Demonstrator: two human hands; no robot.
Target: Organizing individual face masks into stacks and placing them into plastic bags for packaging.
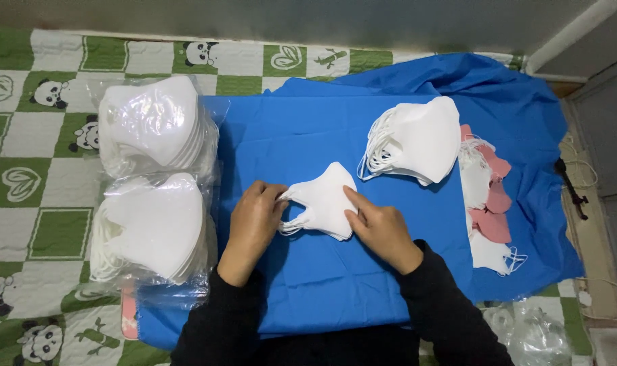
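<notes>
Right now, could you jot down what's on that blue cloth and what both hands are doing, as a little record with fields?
Surface: blue cloth over a green and white panda-print quilt
Left hand: fingers at the ear loops of a small stack of white masks
Right hand: pressing on that stack's right edge
Behind right hand: loose pile of white masks
Far right: pink and white masks
Left side: two clear bags of white masks

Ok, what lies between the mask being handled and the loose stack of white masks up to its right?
Only bare blue cloth shows between the white mask under both hands and the loose stack, in the head view.
</notes>
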